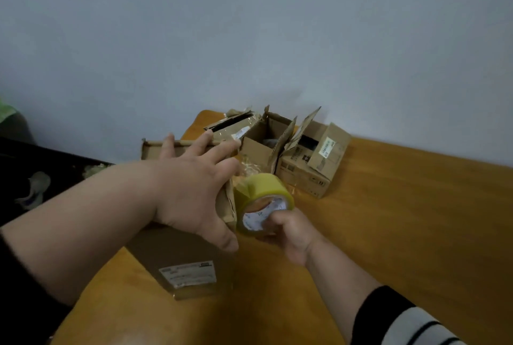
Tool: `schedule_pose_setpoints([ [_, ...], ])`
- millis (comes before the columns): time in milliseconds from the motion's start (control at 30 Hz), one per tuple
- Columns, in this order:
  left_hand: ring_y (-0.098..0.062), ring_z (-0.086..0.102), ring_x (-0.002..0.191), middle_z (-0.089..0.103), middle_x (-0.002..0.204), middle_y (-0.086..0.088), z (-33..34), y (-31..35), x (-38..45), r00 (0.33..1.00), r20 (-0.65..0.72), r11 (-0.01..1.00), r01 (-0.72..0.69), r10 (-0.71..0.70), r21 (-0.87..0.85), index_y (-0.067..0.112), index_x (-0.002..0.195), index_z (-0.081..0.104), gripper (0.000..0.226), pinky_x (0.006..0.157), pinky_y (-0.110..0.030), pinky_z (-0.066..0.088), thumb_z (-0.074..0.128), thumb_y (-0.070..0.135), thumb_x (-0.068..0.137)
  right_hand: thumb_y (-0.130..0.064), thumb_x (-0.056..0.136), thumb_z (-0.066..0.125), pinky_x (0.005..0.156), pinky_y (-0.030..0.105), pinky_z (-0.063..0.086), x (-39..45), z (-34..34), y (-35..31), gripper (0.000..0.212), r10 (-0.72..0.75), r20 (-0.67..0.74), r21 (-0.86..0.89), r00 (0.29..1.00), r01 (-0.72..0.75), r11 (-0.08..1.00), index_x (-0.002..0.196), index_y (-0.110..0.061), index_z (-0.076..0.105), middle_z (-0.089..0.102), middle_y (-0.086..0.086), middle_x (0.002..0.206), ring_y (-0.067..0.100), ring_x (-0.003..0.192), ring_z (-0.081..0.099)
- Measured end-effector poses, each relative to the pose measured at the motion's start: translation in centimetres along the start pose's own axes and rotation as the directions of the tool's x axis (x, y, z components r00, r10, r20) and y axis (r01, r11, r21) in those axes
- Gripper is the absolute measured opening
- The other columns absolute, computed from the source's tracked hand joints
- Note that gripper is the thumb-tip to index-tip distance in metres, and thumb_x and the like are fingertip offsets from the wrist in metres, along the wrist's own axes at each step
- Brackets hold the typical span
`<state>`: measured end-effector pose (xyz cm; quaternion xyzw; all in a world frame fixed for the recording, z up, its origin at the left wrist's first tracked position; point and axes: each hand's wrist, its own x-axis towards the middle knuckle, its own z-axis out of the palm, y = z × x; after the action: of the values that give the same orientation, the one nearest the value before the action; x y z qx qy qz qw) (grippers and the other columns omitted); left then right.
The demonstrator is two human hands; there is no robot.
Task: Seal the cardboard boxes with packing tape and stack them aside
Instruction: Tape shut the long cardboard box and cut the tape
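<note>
A brown cardboard box with a white label on its near side stands at the front of the wooden table. My left hand lies flat on its top, fingers spread, pressing the flaps down. Right beside the box, my right hand grips a roll of yellowish packing tape, fingers hooked into its core. The roll touches the box's right edge. Tape between roll and box is too blurred to make out.
Behind, by the wall, stand three more cardboard boxes: a taped one, an open one with raised flaps, and a labelled one on the right. Crumpled clear film lies between them. Dark floor lies left of the table.
</note>
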<state>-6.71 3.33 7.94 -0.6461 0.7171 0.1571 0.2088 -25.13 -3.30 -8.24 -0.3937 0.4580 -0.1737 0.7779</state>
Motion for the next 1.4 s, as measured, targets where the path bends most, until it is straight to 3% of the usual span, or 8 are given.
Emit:
schedule_pose_setpoints([
  [200, -0.023, 0.014, 0.136, 0.010, 0.134, 0.018, -2.1, 0.1, 1.4, 0.989, -0.115, 0.992, -0.100, 0.092, -0.073, 0.046, 0.132, 0.025, 0.105, 0.114, -0.058, 0.018, 0.049, 0.093, 0.041, -0.007, 0.056, 0.061, 0.072, 0.039, 0.055, -0.9, -2.2, -1.8, 0.044, -0.074, -0.014, 0.061, 0.997, 0.074, 0.995, 0.100, -0.008, 0.064, 0.072, 0.009, 0.096, 0.031, 0.099, 0.067],
  [433, -0.020, 0.018, 0.130, 0.012, 0.133, 0.017, -2.4, 2.1, 2.9, 0.877, -0.453, 0.943, -0.270, 0.158, -0.194, 0.062, 0.141, 0.007, 0.112, 0.107, -0.048, 0.020, 0.053, 0.089, 0.042, -0.008, 0.060, 0.066, 0.093, 0.055, 0.048, -3.0, -6.3, -4.9, 0.065, -0.257, -0.107, 0.084, 0.960, 0.266, 0.960, 0.124, 0.000, 0.060, 0.067, 0.026, 0.110, 0.044, 0.102, 0.064],
  [633, -0.023, 0.017, 0.141, 0.010, 0.143, 0.016, 2.6, 2.8, 3.5, 0.741, -0.672, 0.682, -0.488, -0.007, -0.545, 0.059, 0.144, 0.020, 0.104, 0.110, -0.060, 0.031, 0.066, 0.082, 0.054, 0.005, 0.059, 0.071, 0.075, 0.046, 0.056, -5.6, -8.4, -10.2, 0.058, -0.482, 0.011, 0.078, 0.876, 0.480, 0.874, 0.114, -0.009, 0.062, 0.063, 0.015, 0.091, 0.035, 0.079, 0.068],
  [767, -0.024, 0.015, 0.142, 0.001, 0.152, 0.015, 10.6, 1.8, 3.3, 0.821, -0.568, 0.694, -0.380, -0.051, -0.612, 0.061, 0.143, 0.019, 0.100, 0.108, -0.063, 0.033, 0.063, 0.085, 0.057, -0.024, 0.061, 0.083, 0.069, 0.023, 0.055, -5.3, -5.8, -9.9, 0.048, -0.378, 0.151, -0.552, 0.914, 0.395, 0.735, 0.100, -0.037, 0.059, 0.066, -0.008, 0.090, 0.011, 0.080, 0.068],
  [867, -0.019, 0.008, 0.147, -0.022, 0.155, 0.023, 15.8, 0.2, 3.0, 0.935, -0.352, 0.828, -0.164, -0.044, -0.537, 0.062, 0.145, -0.001, 0.109, 0.109, -0.057, 0.028, 0.061, 0.085, 0.059, -0.036, 0.073, 0.082, 0.058, 0.011, 0.047, -3.9, -3.2, -7.5, 0.048, -0.249, 0.217, -0.777, 0.944, 0.321, 0.541, 0.107, -0.044, 0.049, 0.063, -0.015, 0.100, 0.001, 0.080, 0.065],
  [1033, -0.005, -0.029, 0.143, -0.044, 0.145, 0.027, 19.9, 1.8, 3.4, 0.961, -0.175, 0.868, 0.105, -0.214, -0.485, 0.042, 0.138, -0.041, 0.129, 0.117, -0.048, 0.007, 0.034, 0.103, 0.052, -0.030, 0.073, 0.084, 0.070, 0.023, 0.050, -1.9, -0.7, -3.8, 0.051, -0.162, 0.275, -0.830, 0.948, 0.319, 0.458, 0.113, -0.035, 0.052, 0.060, -0.014, 0.100, 0.004, 0.089, 0.059],
  [1200, 0.001, -0.027, 0.139, -0.036, 0.148, 0.021, 20.4, 6.0, 6.3, 0.907, -0.144, 0.709, 0.202, -0.395, -0.676, 0.035, 0.132, -0.043, 0.125, 0.120, -0.050, -0.005, 0.028, 0.101, 0.054, -0.033, 0.069, 0.086, 0.063, 0.017, 0.047, -1.3, -1.5, -4.6, 0.061, -0.090, 0.255, -0.827, 0.963, 0.265, 0.496, 0.117, -0.039, 0.049, 0.058, -0.017, 0.104, 0.001, 0.090, 0.058],
  [1400, -0.003, -0.036, 0.137, -0.045, 0.145, 0.020, 20.9, 7.4, 8.1, 0.893, -0.136, 0.687, 0.226, -0.430, -0.690, 0.035, 0.132, -0.046, 0.122, 0.118, -0.050, -0.008, 0.019, 0.101, 0.053, -0.042, 0.067, 0.086, 0.068, 0.020, 0.043, -1.0, -3.6, -5.1, 0.057, -0.011, 0.266, -0.871, 0.964, 0.246, 0.426, 0.114, -0.034, 0.054, 0.057, -0.019, 0.102, 0.000, 0.090, 0.055],
])
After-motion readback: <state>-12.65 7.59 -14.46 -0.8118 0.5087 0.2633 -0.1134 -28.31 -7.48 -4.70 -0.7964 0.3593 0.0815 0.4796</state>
